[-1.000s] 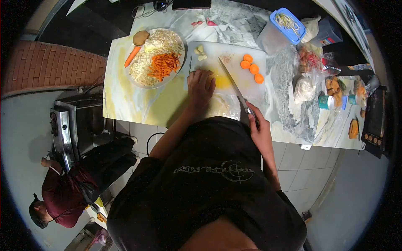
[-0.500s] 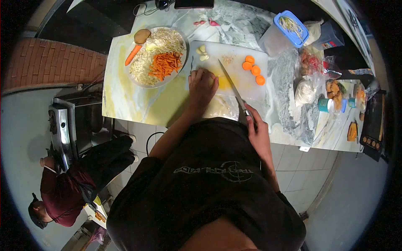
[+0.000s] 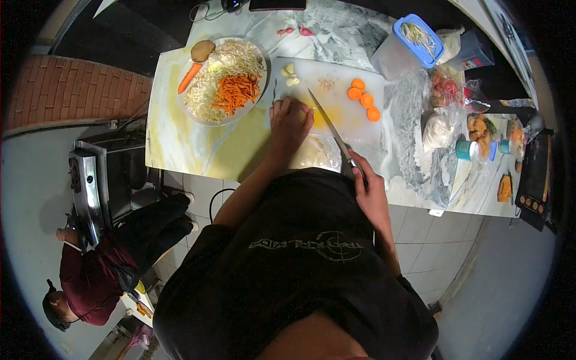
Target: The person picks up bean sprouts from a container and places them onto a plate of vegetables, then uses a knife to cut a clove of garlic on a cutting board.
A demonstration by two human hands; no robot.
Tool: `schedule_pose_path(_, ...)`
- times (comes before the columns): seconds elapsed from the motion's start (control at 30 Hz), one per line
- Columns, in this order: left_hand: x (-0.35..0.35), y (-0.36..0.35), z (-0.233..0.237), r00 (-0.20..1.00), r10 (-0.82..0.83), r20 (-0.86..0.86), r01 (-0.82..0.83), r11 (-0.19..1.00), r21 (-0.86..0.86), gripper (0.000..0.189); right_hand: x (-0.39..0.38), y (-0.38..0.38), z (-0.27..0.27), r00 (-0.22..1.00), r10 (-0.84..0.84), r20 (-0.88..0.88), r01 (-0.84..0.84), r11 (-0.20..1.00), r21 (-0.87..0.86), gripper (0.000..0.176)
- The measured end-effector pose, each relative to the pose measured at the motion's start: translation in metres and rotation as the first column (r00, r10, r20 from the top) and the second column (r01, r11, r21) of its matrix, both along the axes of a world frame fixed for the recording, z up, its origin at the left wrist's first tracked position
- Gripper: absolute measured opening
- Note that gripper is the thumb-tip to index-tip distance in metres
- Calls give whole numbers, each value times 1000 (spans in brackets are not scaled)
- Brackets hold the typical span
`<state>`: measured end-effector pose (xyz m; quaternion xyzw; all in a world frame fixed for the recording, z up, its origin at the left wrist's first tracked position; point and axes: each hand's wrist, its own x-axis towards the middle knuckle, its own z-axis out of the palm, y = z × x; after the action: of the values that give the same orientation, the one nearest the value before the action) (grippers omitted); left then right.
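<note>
My left hand (image 3: 291, 122) is closed on the cutting board (image 3: 279, 62), fingers curled over a small pale piece that looks like a garlic clove (image 3: 312, 108), mostly hidden. My right hand (image 3: 368, 181) grips the handle of a long knife (image 3: 330, 125). Its blade slants across the board, just right of my left fingers, with the tip pointing away from me. Peeled garlic cloves (image 3: 289, 74) lie at the board's upper left, chopped bits (image 3: 327, 84) near its top middle, and several carrot slices (image 3: 362, 99) at the right.
Left of the board, a plate (image 3: 264, 63) holds shredded vegetables, carrot strips (image 3: 236, 94), a carrot (image 3: 189, 78) and a brown potato-like item (image 3: 203, 51). A blue-rimmed container (image 3: 391, 59) and bags (image 3: 437, 131) stand at right. Another person (image 3: 99, 282) is by a stove (image 3: 89, 180).
The knife's tip has shifted slightly left, closer to my left fingers. My left hand stays in place, and the food on the board looks the same.
</note>
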<state>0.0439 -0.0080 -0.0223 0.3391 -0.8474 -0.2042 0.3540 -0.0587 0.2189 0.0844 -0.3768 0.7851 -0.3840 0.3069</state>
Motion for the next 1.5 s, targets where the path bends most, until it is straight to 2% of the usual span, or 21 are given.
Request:
schedule_pose_path(0.27, 0, 0, -1, 1000, 3, 9, -3, 1000, -14, 17, -1, -4, 10, 993, -21, 113, 7, 992, 128, 38)
schedule_pose_path(0.47, 2, -1, 1, 1000, -26, 11, 26, 1000, -6, 17, 0, -4, 4, 998, -6, 59, 5, 1000, 24, 37)
schedule_pose_path(0.6, 2, -1, 2, 999, -28, 26, 27, 1000, 8, 16, -1, -4, 4, 996, -13, 93, 9, 999, 53, 37)
schedule_pose_path(0.77, 1, 0, 2, 999, -26, 31, 25, 999, 24, 16, -1, -4, -2, 1000, 10, 9, -10, 1000, -26, 37)
schedule_pose_path(1.0, 1, 0, 1, 999, -26, 23, 26, 1000, 14, 15, -4, -7, 1, 992, -25, 121, 14, 996, 91, 36)
schedule_pose_path(1.2, 1, -1, 1, 999, -27, 25, 27, 999, 17, 16, -5, -6, -11, 998, -1, 60, -3, 998, 68, 36)
schedule_pose_path(1.37, 1, -1, 5, 1000, -17, -2, 17, 999, 28, 15, -9, -9, -15, 997, -13, -75, 13, 1000, 6, 37)
schedule_pose_path(1.5, 2, -1, 10, 996, -14, -86, 19, 998, 59, 14, -14, -10, -19, 989, -3, -149, -4, 999, -45, 37)
